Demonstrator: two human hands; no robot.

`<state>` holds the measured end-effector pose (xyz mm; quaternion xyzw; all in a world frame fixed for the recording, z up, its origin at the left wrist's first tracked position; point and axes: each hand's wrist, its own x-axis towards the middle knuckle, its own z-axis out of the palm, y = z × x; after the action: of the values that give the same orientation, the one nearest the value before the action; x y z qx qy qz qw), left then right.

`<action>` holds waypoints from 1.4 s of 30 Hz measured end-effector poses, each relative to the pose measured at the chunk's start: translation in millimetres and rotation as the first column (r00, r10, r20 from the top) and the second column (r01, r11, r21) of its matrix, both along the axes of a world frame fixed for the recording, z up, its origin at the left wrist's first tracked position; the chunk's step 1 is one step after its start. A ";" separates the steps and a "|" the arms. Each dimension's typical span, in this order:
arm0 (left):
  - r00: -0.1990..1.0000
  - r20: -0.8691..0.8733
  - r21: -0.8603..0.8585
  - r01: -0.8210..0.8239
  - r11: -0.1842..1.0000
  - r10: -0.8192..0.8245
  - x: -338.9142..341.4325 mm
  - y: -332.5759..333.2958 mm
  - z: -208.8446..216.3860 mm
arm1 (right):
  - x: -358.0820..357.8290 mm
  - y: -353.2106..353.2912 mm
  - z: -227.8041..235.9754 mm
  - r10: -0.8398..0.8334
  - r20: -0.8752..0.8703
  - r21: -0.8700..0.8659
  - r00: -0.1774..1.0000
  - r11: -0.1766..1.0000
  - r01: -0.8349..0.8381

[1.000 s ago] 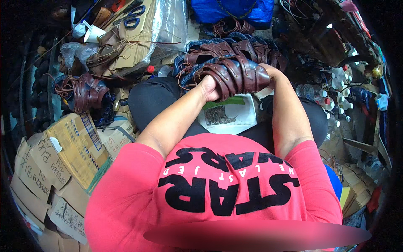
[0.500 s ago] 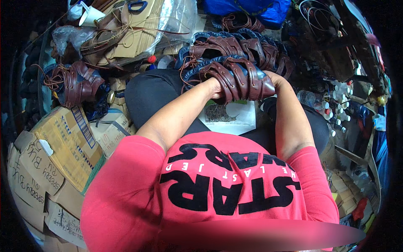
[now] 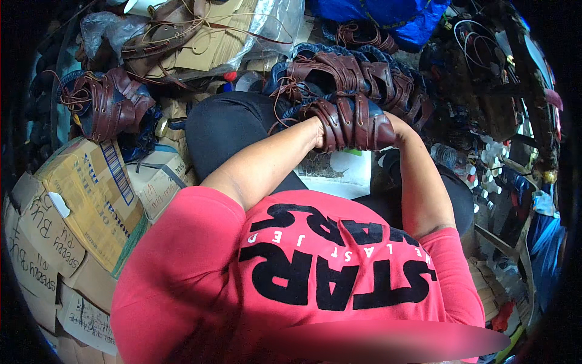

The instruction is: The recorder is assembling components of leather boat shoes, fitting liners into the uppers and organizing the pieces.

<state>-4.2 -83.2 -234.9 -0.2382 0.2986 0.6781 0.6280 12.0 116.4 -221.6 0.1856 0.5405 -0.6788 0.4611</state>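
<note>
A stack of brown leather shoe uppers (image 3: 353, 124) with dark blue lining and lace eyelets is held up between my two hands over my lap. My left hand (image 3: 317, 131) grips its left end, the fingers tucked behind the leather. At the opposite end my right hand (image 3: 398, 125) is closed on the stack, its fingers mostly hidden by it. Just beyond lies a row of similar brown and blue uppers (image 3: 332, 71), some with loose laces. Below the held stack, a white printed sheet (image 3: 339, 175) lies between my legs.
To the left, another bundle of laced uppers (image 3: 110, 110) sits behind a taped cardboard box (image 3: 91, 197). Brown leather pieces (image 3: 163, 45) lie on cardboard and plastic at the far left. A blue bag (image 3: 388, 15) is at the back. Several small bottles (image 3: 485, 176) stand right of my knee.
The whole view has shifted slightly. The held stack has come a little nearer to my body, apart from the row behind it. Both hands keep their hold.
</note>
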 end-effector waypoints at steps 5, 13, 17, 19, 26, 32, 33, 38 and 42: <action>0.973 -0.132 0.017 -0.189 0.982 0.189 -3.3 13.8 24.4 | -3.8 4.5 5.9 -0.032 0.020 -0.029 0.999 0.999 0.033; 0.906 -0.212 0.087 -0.356 0.930 0.367 -1.0 43.8 38.8 | -3.0 52.7 6.8 -0.449 -0.431 0.255 0.783 0.772 0.583; 0.911 -0.162 0.153 -0.356 0.922 0.379 -7.5 60.7 44.8 | -3.5 23.0 110.9 0.197 -0.679 0.469 0.707 0.858 0.212; 0.902 -0.048 0.064 -0.426 0.902 0.430 -17.8 68.4 21.4 | 15.8 -8.7 111.3 0.583 -0.404 0.867 0.705 0.490 0.092; 0.913 -0.201 -0.145 -0.386 0.911 0.355 -5.3 89.7 45.9 | 22.9 1.5 65.5 0.519 -0.344 0.852 0.783 0.522 0.029; 0.282 -0.795 -0.593 -0.179 0.785 -0.537 -9.7 83.9 37.1 | 12.7 -24.0 71.9 0.309 -0.307 0.834 0.900 0.543 0.098; 0.229 -0.706 -0.702 -0.095 0.706 -0.670 -15.0 84.7 36.5 | 10.1 -24.1 67.5 0.272 -0.287 0.830 0.918 0.550 0.097; -0.204 -0.071 -0.986 0.162 0.038 -0.976 -43.0 98.6 30.9 | 8.2 -18.0 56.8 0.117 -0.283 0.785 0.952 0.598 0.160; 0.279 -0.249 -0.945 0.141 0.296 -0.928 -49.3 105.6 -1.8 | 1.2 -14.4 43.3 0.305 -0.411 0.832 0.859 0.511 0.217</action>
<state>-53.5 22.5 -236.7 -0.0114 0.8737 0.1782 0.4524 13.2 102.1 -178.3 0.1876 0.9094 -0.3322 0.1655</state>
